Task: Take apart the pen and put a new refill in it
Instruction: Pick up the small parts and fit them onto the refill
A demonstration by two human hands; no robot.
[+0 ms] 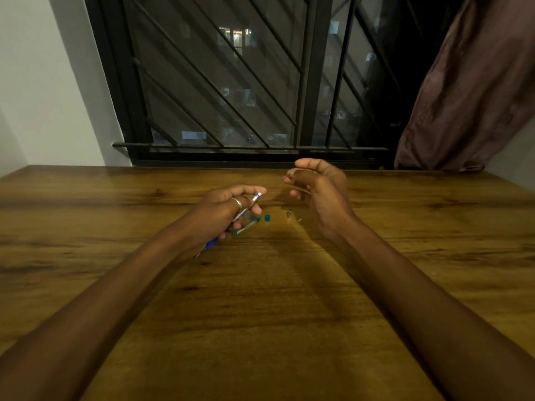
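**Small loose parts on a bare table, one hand free**

Head view: we hold the blue pen with its silver metal tip section (pixel 251 201) in our left hand (pixel 223 215), fingers closed around it, the tip pointing up and to the right past the thumb and the blue rear end sticking out near the wrist. Under the same hand lies a clear plastic barrel with green markings (pixel 246 225); we cannot tell whether the fingers also pinch it or whether it simply rests on the brown wood-grain table (pixel 260 314). Our right hand (pixel 318 189) hangs above the table to the right, fingers loosely curled and holding nothing we can make out.

Between the hands, three loose bits sit on the wood: a small teal plastic cap (pixel 267 217) just right of the barrel, a short silver metal piece (pixel 288 213) further right, and a tiny dark speck of a part (pixel 299 219) beside that, too small to identify.

The risks, as we judge them, come from these pieces. The right forearm passes close to the near side of them, so a careless sweep could flick them off the table. The room is dim and the wood grain is busy, so a small piece that rolls would be hard to find. If the barrel is only resting, shifting the left hand could roll it away.
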